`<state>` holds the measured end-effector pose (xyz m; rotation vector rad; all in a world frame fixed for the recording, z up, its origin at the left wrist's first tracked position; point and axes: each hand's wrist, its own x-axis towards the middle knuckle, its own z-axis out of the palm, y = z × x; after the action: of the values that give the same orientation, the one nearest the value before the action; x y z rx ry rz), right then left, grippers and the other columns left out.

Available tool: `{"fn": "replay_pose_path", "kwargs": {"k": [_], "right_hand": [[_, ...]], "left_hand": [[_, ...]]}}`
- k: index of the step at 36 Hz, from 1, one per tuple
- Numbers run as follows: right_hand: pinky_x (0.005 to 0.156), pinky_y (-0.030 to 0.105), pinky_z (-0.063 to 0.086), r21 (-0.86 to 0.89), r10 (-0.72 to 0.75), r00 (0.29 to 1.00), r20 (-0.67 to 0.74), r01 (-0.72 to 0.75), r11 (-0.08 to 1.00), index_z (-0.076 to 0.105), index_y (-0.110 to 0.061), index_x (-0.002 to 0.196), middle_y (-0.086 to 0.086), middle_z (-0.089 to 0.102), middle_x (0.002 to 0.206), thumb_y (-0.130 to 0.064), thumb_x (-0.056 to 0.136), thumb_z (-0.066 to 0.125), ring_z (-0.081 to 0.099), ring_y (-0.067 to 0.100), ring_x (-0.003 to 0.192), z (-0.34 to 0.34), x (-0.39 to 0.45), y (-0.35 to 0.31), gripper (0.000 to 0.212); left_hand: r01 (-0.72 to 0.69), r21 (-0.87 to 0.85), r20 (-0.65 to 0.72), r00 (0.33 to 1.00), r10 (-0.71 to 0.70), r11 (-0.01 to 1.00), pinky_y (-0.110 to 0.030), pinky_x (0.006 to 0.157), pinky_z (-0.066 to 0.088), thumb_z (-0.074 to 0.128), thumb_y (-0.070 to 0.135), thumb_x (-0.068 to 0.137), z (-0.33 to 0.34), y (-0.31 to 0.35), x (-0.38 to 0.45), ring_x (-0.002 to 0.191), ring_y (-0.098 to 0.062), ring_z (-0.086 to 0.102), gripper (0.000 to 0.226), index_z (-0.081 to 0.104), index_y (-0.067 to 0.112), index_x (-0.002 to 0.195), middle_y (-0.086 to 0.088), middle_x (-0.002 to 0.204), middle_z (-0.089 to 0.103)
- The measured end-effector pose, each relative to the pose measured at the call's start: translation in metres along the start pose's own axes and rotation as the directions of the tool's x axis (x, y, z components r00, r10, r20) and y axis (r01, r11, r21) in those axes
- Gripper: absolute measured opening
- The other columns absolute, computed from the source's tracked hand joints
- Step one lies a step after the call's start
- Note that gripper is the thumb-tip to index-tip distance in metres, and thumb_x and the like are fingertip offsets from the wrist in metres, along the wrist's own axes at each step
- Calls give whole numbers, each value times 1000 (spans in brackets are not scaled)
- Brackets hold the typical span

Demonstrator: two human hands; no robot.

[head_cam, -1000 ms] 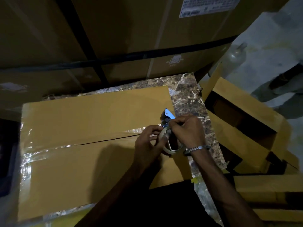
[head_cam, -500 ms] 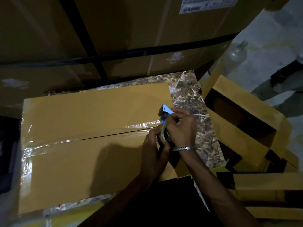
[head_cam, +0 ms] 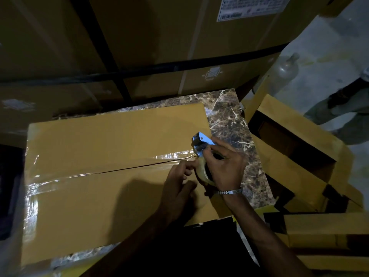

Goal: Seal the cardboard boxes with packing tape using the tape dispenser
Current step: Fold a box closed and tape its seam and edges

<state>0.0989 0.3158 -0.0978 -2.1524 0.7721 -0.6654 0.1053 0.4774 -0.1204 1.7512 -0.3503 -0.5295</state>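
Observation:
A flat brown cardboard box lies on a marble-patterned table, its two flaps meeting at a centre seam. Clear packing tape covers the seam's right part and the left edge. My right hand grips the tape dispenser, whose blue metal head sits at the seam's right end; the tape roll shows under my palm. My left hand lies just left of the roll with curled fingers at the tape by the seam. What the fingertips hold is hidden.
Large strapped cartons rise right behind the table. To the right stands an open cardboard box with more flattened cardboard below it. A clear plastic bottle and another person's legs are on the floor at far right.
Both hands and the dispenser stayed at the seam's right end. The dispenser tipped so its roll shows again, and my left hand drew back slightly to the left.

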Motion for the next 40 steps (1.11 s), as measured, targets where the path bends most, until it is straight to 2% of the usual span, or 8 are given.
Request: {"fn": "replay_pose_path", "kwargs": {"k": [6,12,16,20,25,31,36,40], "right_hand": [[79,27,61,-10,43,997,72,-42,999,85,-15,88,-7,78,111,-18,83,77,72,1,89,2,6,-4,10],[76,37,63,2,206,953,223,-211,977,85,-20,85,-9,80,99,-22,75,82,74,4,84,1,29,-12,10],[71,35,63,39,211,952,223,-225,974,85,-19,84,-10,80,98,-22,76,81,74,2,82,6,28,-8,10],[79,31,62,169,295,935,196,-329,929,84,-10,81,-1,80,104,-8,79,83,75,6,93,11,27,-6,3],[76,16,55,286,320,918,236,-380,879,76,-23,63,-8,77,100,1,80,81,73,2,97,9,25,-7,30],[107,50,48,225,172,959,225,-223,949,75,-45,64,-25,73,112,-27,72,75,60,14,127,2,24,-5,19],[107,38,45,96,-51,977,209,31,995,82,-24,78,-15,71,124,-24,82,75,50,19,135,1,16,0,9],[105,29,45,14,-161,969,187,162,987,84,-16,83,-6,71,125,-16,85,77,54,19,130,3,14,5,6]], "left_hand": [[-26,35,17,1000,25,999,-40,101,49,62,38,98,2,3,22,128,-17,55,41,63,28,138,9,132,60],[-64,50,61,996,61,997,-24,95,44,67,42,92,11,-4,25,123,-17,54,67,52,24,154,4,132,48],[-132,123,29,991,130,984,-39,110,44,64,37,93,15,-4,23,140,-18,47,63,53,15,151,2,147,49],[-126,75,-27,991,128,989,-42,115,43,56,33,100,25,-1,16,145,-16,46,59,50,11,153,1,154,51],[-96,75,-94,990,103,993,-42,112,47,63,33,95,28,-2,9,142,-11,48,59,55,20,151,8,149,55],[-57,39,-111,992,61,998,-45,102,53,79,31,90,27,-5,10,133,-13,56,59,60,24,145,12,141,60],[-39,-33,-33,999,38,999,-44,102,55,82,27,91,15,-4,15,128,-13,63,52,64,30,139,14,137,65],[73,-309,55,997,-59,948,-28,95,55,61,13,98,-4,8,24,111,-9,70,32,71,28,125,0,127,72]]}}
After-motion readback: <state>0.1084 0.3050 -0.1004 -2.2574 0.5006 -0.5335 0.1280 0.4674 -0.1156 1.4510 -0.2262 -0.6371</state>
